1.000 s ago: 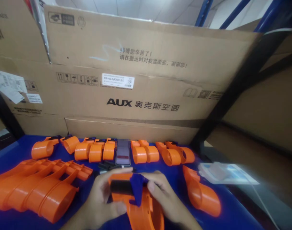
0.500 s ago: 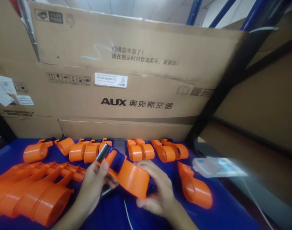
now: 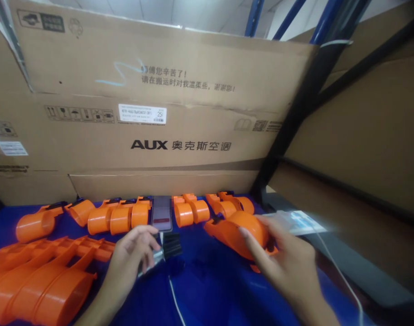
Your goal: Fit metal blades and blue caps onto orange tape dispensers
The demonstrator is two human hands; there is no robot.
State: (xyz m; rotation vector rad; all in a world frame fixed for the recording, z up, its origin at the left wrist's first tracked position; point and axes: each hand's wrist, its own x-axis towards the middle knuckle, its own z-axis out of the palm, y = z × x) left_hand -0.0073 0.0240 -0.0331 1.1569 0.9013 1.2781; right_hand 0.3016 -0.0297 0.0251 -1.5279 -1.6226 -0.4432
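Observation:
My right hand [image 3: 285,253] grips an orange plastic tape dispenser [image 3: 246,226], thumb on its round drum and fingers behind. It is held over the right side of the blue surface, its narrow arm pointing left. My left hand [image 3: 137,249] has curled fingers against a black ridged piece [image 3: 173,244] with a pale edge; the thumb is hidden. A silver-grey item [image 3: 152,260] shows under those fingers, partly covered. Left of this hand lies a nested row of larger orange parts [image 3: 57,280]. Beyond the hands stand several more orange dispensers [image 3: 120,219] in a row.
A phone [image 3: 161,215] leans in the back row before a large cardboard box [image 3: 193,163]. A white cable [image 3: 175,294] runs toward the front of the blue surface [image 3: 200,294]. A clear plastic box [image 3: 302,219] sits at right, beside a dark post [image 3: 285,122].
My hands have separated. The right hand has carried the orange dispenser rightward, out of the left hand's hold. The left hand stays near the middle by the black piece. The view has shifted slightly right.

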